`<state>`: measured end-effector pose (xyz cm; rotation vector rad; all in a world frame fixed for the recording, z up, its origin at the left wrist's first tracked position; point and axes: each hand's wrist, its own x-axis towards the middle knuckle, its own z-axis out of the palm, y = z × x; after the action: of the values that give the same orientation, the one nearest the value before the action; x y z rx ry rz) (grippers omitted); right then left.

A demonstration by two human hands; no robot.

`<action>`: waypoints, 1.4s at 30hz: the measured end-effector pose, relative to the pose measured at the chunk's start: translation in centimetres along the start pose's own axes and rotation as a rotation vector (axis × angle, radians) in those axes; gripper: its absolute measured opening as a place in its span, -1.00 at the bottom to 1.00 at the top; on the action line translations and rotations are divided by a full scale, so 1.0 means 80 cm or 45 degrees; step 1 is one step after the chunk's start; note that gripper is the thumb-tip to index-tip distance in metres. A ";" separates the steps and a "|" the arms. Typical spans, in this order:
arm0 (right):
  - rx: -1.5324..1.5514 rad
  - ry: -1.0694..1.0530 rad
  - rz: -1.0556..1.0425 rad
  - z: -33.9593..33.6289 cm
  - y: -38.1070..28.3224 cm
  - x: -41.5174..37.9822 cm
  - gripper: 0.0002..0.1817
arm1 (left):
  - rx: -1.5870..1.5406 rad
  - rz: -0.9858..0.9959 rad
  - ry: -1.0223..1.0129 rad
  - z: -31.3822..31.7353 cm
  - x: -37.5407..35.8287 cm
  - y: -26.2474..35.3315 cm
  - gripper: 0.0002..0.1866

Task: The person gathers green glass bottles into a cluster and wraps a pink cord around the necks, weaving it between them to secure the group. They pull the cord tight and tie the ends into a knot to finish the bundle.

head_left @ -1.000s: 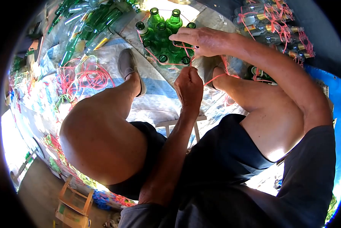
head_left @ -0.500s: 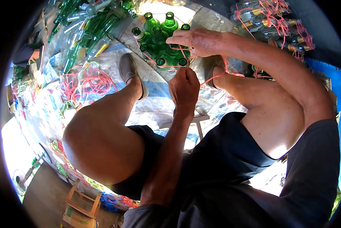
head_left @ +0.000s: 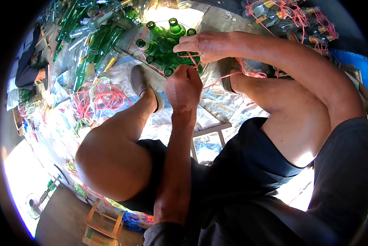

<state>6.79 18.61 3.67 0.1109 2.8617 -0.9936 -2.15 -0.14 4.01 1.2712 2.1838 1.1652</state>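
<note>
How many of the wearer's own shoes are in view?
2: the left shoe is on the near left side of the upright green bottles; the right shoe is right of them, partly hidden by the right forearm.

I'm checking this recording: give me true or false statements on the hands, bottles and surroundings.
1. The green bottles between the feet are standing upright. True.
2. The left hand is spread open, palm up. False: it is closed in a fist at the near side of the bottles.
3. The right hand is at the bottle cluster's right side. True.
4. The wooden chair is at the view's upper right. False: it is at the lower left.
5. A tangle of pink twine lies left of the left shoe. True.
</note>
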 end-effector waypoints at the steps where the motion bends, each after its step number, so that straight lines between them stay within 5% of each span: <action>1: -0.018 0.001 -0.014 0.002 0.002 0.001 -0.06 | -0.008 0.015 0.001 -0.002 0.005 -0.001 -0.80; 15: 0.059 0.037 -0.038 0.005 0.008 0.004 -0.01 | 0.095 -0.014 0.027 0.004 0.019 -0.038 -0.82; 27: 0.034 -0.025 0.068 0.001 -0.003 0.008 -0.17 | 0.116 -0.135 0.129 0.011 -0.007 -0.039 -0.79; 42: 0.046 0.006 0.185 0.013 -0.012 0.010 -0.20 | -0.888 -0.746 0.400 0.027 -0.023 -0.025 -0.83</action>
<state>6.01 17.24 3.31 0.3193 2.7933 -1.0172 -0.82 -1.18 0.95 0.1553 1.8496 1.6965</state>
